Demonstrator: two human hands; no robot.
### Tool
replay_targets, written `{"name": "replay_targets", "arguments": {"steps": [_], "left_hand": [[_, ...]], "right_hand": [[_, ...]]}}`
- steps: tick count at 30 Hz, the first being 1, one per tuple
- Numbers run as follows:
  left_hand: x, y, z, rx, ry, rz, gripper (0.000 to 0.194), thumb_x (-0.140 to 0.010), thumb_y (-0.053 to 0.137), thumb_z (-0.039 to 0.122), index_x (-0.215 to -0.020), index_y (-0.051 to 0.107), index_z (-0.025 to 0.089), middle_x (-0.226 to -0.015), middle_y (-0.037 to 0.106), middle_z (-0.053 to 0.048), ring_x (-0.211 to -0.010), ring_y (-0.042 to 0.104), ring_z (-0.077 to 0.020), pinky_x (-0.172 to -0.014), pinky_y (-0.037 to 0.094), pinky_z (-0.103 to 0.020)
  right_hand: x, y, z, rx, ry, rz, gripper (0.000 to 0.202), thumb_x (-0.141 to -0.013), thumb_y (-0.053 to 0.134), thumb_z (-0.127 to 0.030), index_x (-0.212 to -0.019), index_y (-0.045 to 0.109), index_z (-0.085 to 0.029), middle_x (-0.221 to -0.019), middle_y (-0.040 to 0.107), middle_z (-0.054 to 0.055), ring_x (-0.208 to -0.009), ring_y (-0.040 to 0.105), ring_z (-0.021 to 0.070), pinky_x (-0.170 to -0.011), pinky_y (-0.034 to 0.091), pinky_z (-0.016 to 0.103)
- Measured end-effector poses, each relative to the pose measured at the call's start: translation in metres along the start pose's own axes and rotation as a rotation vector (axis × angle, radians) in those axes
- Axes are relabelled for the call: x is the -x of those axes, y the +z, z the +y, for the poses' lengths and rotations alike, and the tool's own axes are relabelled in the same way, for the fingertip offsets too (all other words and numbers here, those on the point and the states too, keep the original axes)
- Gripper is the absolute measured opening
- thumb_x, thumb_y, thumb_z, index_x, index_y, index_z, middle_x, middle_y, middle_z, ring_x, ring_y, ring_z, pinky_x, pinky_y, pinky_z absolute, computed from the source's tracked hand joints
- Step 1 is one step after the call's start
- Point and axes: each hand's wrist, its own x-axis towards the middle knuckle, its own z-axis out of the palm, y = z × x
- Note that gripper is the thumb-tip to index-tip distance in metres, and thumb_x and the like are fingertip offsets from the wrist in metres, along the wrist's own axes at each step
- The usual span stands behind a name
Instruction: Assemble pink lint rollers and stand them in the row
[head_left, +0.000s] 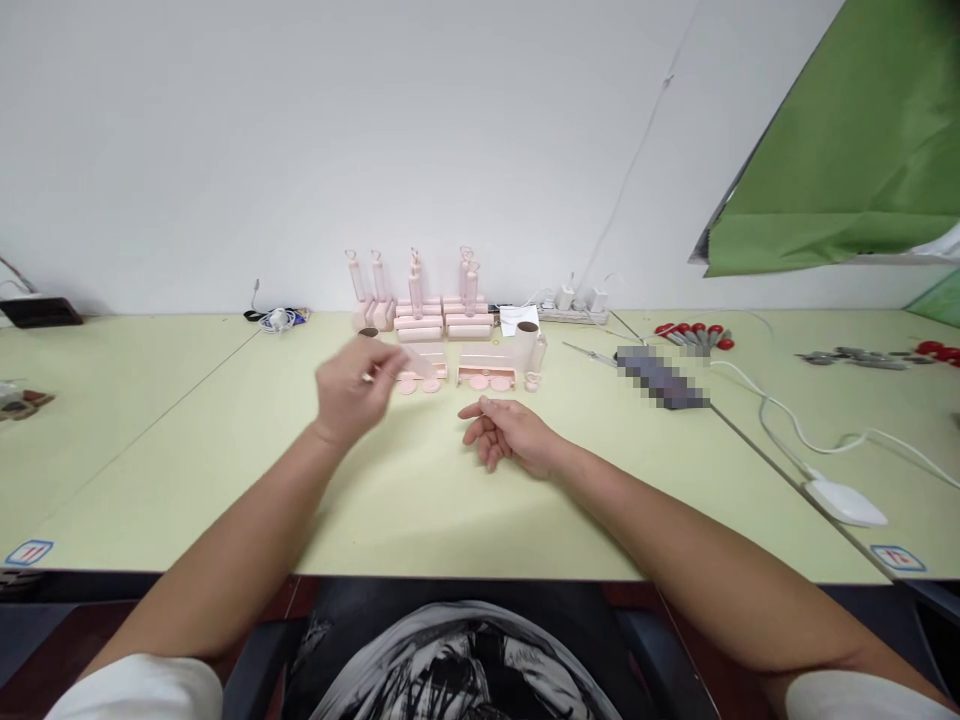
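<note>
The left hand [354, 392] pinches a blurred, translucent, thin piece [420, 362] between thumb and forefinger, above the smooth yellow-green tabletop [420, 520]. The right hand [517, 437], fingers loosely curled and parted, hovers near an open, oblong pink case [486, 361] and flat round discs [478, 383].

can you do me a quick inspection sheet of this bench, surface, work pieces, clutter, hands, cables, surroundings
Surface: pale yellow-green table, seams on both sides.
Work pieces: pink cases and upright pink tubes at the back; pink discs in front.
Clutter: red-ended items and a pixelated dark object at right.
Hands: left hand blurred, apparently pinching a pale sheet; right hand loosely curled, holding nothing visible.
Cables: white cable at right; coiled cable at left.
Surroundings: white wall; green sheet upper right.
</note>
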Motion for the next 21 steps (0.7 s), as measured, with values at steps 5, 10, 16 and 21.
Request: {"name": "replay_targets", "arguments": {"steps": [5,10,16,21], "left_hand": [[0.039,0.037,0.053,0.305,0.708,-0.092,0.009,-0.089,0.058,0.024,-0.096,0.063,0.027,-0.076,0.071,-0.002,-0.067,0.065,-0.0150,-0.063,0.052,-0.029],[0.038,0.048,0.048,0.330,0.755,-0.133,0.017,-0.090,0.060,0.036,-0.100,0.061,0.022,-0.073,0.069,-0.002,-0.064,0.063,-0.0137,-0.059,0.048,-0.027],[-0.007,0.014,-0.040,-0.076,-0.073,-0.557,0.029,-0.090,0.049,0.038,-0.099,0.070,0.019,-0.085,0.072,-0.005,-0.072,0.065,-0.0176,-0.063,0.045,-0.027],[-0.012,0.007,-0.096,-0.229,-0.341,-0.846,0.050,-0.083,0.053,0.041,-0.130,0.058,0.025,-0.097,0.071,-0.004,-0.080,0.065,-0.0203,-0.063,0.044,-0.027]], "right_hand": [[0.001,-0.001,-0.001,-0.309,0.054,-0.132,0.037,-0.096,0.046,-0.051,-0.105,0.060,-0.018,-0.073,0.069,0.003,-0.054,0.062,0.0139,-0.045,0.049,0.024],[0.001,-0.009,-0.009,-0.350,-0.013,0.070,0.017,-0.094,0.054,-0.032,-0.104,0.058,-0.019,-0.073,0.068,0.002,-0.055,0.061,0.0134,-0.049,0.051,0.024],[0.000,-0.011,-0.016,-0.195,-0.014,0.301,0.014,-0.094,0.055,-0.033,-0.094,0.055,-0.019,-0.066,0.061,-0.002,-0.050,0.058,0.0120,-0.045,0.053,0.025],[-0.001,-0.014,-0.006,0.081,0.010,0.152,0.021,-0.090,0.060,-0.040,-0.092,0.058,-0.019,-0.077,0.067,0.001,-0.037,0.049,0.0072,-0.026,0.026,0.019]]}}
